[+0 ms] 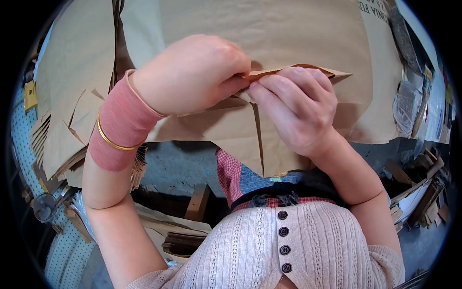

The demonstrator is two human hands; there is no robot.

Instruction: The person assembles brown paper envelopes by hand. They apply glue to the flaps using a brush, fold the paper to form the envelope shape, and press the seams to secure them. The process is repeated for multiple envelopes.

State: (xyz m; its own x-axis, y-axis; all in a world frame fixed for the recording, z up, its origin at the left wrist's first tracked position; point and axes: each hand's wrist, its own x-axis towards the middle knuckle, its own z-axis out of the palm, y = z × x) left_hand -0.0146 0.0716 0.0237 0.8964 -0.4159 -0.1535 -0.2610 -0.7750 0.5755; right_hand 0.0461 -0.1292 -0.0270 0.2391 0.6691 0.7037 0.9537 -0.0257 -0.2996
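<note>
Grey-blue floor (pixel 168 166) shows between the person and a surface covered in brown paper. Brown paper piece (pixel 245 127) sits front and centre, on top of larger paper sheets (pixel 308 33), one end hanging toward the person's waist. Left hand (pixel 197 72): curled, thumb and finger pinching the paper's raised edge (pixel 315 68). Right hand (pixel 301 108): thumb and forefinger pinching the same edge just beside, other fingers bent over it.

Progress, as judged: edge lifted and partly parted at its right end, dark inner side showing; flap (pixel 243 149) already creased, with a dark slit or fold line down it. Edge not flat, flap loose, so the paper looks mid-handling, with shaping and flattening apparently left.

Further out: layered brown paper stack (pixel 62 120) on the left, clear plastic packets (pixel 409 103) on the right, blue dotted cloth (pixel 29 139) at far left.

Hard to make out: left fingertips mostly behind the hand's own back; exact pinch point covered by both hands; can't tell whether the piece is a bag end or a separate sheet. Support under the paper hidden. Printing at upper right cut off. Clutter near the rim warped and dim.
</note>
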